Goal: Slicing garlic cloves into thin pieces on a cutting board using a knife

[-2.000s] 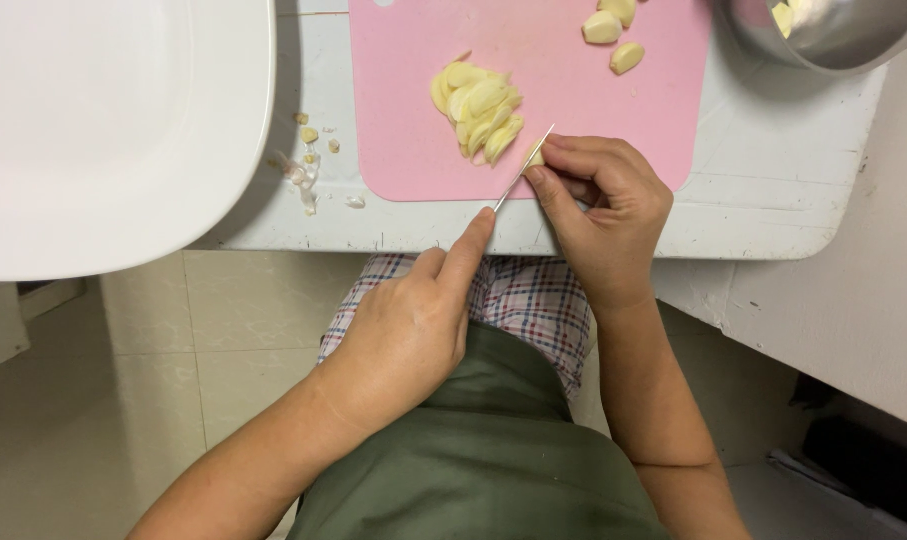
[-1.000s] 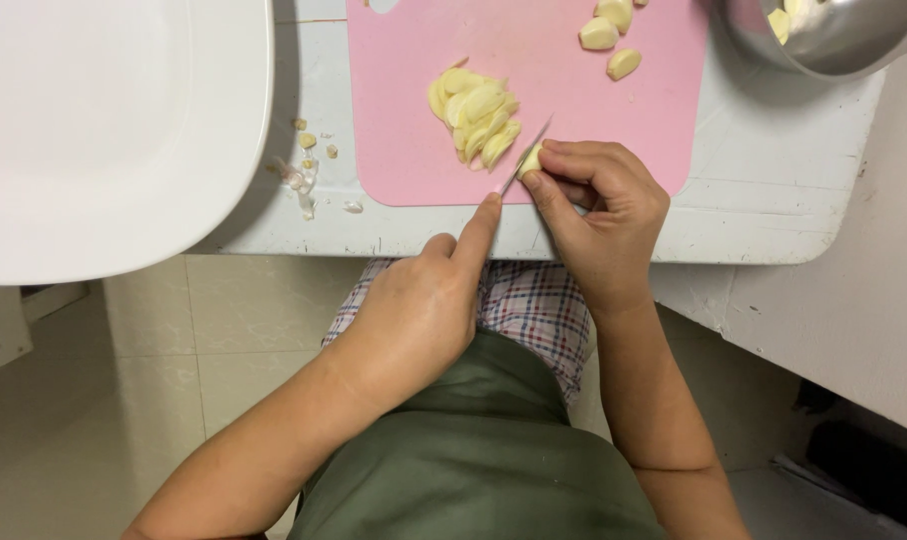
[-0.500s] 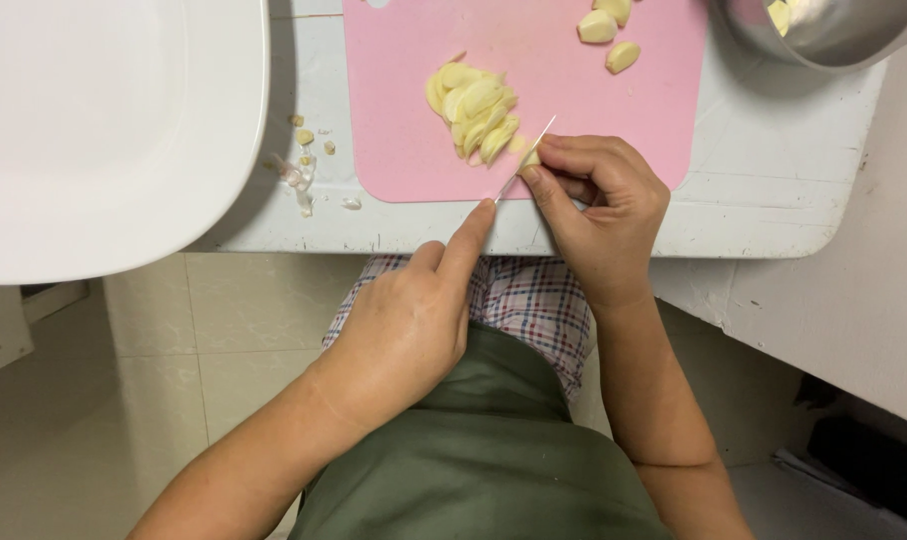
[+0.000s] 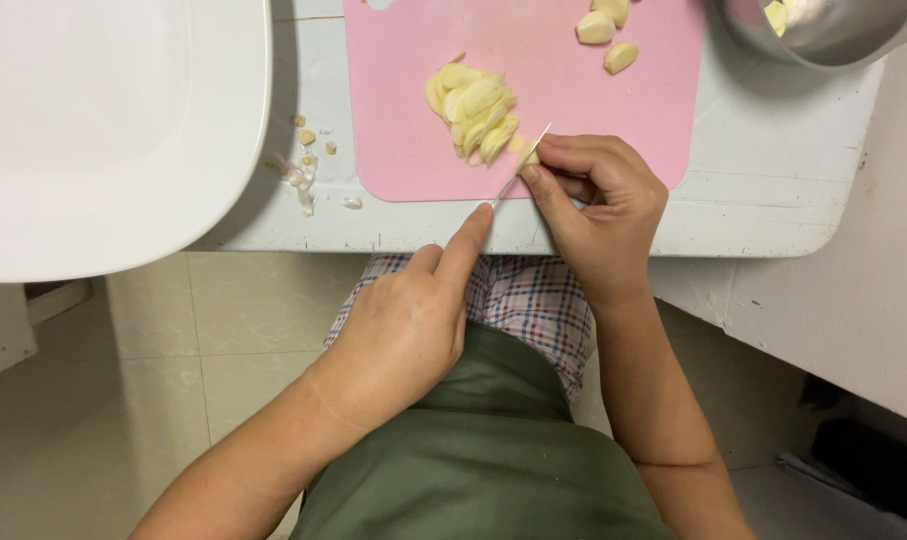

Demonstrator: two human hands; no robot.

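Observation:
My left hand (image 4: 404,330) grips a small knife (image 4: 522,165), index finger stretched along its spine. The thin blade angles up onto the pink cutting board (image 4: 404,150). My right hand (image 4: 599,215) pinches a small piece of garlic clove (image 4: 527,155) at the board's near edge, right against the blade. A pile of pale yellow garlic slices (image 4: 472,105) lies just left of the blade. Two peeled whole cloves (image 4: 596,28) rest near the board's far edge.
A steel bowl (image 4: 834,40) with more cloves stands at the top right. A large white rounded basin (image 4: 104,130) fills the left. Garlic skins and scraps (image 4: 304,175) lie on the white table (image 4: 774,200) between basin and board. Below are my lap and a tiled floor.
The knife blade has shifted slightly back and forth against the clove in my right hand. Both hands stay in nearly the same place.

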